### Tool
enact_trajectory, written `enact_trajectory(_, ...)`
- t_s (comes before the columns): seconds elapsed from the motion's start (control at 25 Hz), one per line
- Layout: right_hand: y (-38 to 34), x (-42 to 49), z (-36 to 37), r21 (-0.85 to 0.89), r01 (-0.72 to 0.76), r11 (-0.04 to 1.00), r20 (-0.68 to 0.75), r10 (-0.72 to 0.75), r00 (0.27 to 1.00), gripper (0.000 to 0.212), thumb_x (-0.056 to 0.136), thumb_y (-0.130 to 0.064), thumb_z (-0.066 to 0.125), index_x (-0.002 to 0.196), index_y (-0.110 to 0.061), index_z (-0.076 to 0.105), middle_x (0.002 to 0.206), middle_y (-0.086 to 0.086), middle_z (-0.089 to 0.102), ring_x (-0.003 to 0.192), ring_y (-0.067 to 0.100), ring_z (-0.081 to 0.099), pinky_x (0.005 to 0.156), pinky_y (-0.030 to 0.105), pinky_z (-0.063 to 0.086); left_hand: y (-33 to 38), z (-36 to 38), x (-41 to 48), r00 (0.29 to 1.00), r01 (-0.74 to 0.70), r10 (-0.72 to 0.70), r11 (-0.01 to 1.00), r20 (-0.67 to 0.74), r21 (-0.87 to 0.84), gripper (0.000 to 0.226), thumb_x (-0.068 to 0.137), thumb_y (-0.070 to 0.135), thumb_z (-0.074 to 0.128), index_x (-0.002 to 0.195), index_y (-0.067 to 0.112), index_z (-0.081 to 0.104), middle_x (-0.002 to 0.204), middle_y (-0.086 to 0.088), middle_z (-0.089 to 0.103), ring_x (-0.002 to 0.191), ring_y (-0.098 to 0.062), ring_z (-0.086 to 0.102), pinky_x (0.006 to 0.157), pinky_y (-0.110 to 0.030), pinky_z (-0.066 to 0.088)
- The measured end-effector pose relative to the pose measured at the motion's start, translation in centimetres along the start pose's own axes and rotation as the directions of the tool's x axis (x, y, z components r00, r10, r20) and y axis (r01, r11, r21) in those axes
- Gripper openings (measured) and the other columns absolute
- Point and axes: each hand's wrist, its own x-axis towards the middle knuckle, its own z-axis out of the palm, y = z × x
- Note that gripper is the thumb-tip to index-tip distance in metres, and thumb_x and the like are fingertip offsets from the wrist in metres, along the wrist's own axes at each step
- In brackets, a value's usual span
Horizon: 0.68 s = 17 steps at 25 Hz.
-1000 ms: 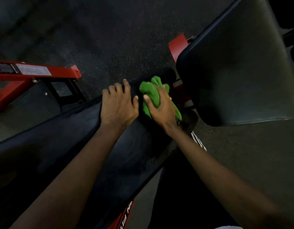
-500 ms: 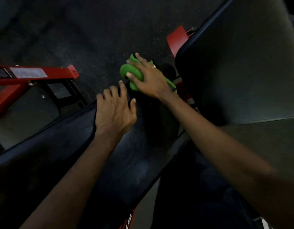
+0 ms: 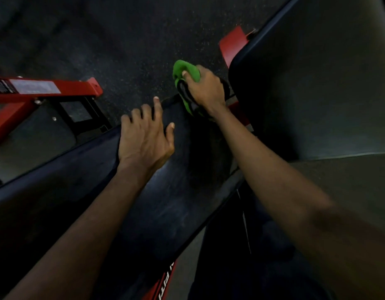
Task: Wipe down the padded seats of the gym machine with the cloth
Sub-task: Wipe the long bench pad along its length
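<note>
right hand [image 3: 205,92] grips the bunched green cloth [image 3: 185,69] at the far tip of the long seat pad [image 3: 165,202], whose axis runs back toward the wearer; left hand [image 3: 144,137], fingers spread and empty, rests on the pad just nearer. second pad [image 3: 317,83] lies immediately right.

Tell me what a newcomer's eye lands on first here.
The bright green cloth, bunched in the right hand at the far end of the long black pad, stands out against the dark scene. Next come the left hand, spread on that pad's far edge, and the red frame at the left.
</note>
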Motion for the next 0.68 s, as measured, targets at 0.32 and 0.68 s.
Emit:
enact_trajectory(0.32,7.7,-17.6,0.4,0.262,0.039,0.964,-0.144,-0.001,0.990,0.051,0.095,-0.041,0.064,0.135,-0.009,0.063,0.143,0.010,0.060,0.135,0.019,0.053,0.114,0.032,0.041,0.1,0.3,0.0,1.000,0.005,-0.005,1.000,-0.016,-0.009,0.070,0.103,0.049,0.026,0.155,0.001,0.027,0.119,-0.024,0.056,0.097,-0.038,0.053,0.082,-0.049,0.040)
enact_trajectory(0.68,4.8,-2.1,-0.8,0.181,-0.175,0.968,-0.099,0.195,0.976,0.040,0.101,-0.048,0.050,0.128,-0.021,0.063,0.127,0.009,0.068,0.119,0.035,0.061,0.093,0.035,0.046,0.0,1.1,0.3,0.995,-0.032,0.031,0.999,-0.098,-0.016,0.069,0.104,0.047,0.026,0.159,0.005,0.019,0.151,-0.026,0.041,0.114,-0.043,0.053,0.091,-0.053,0.042)
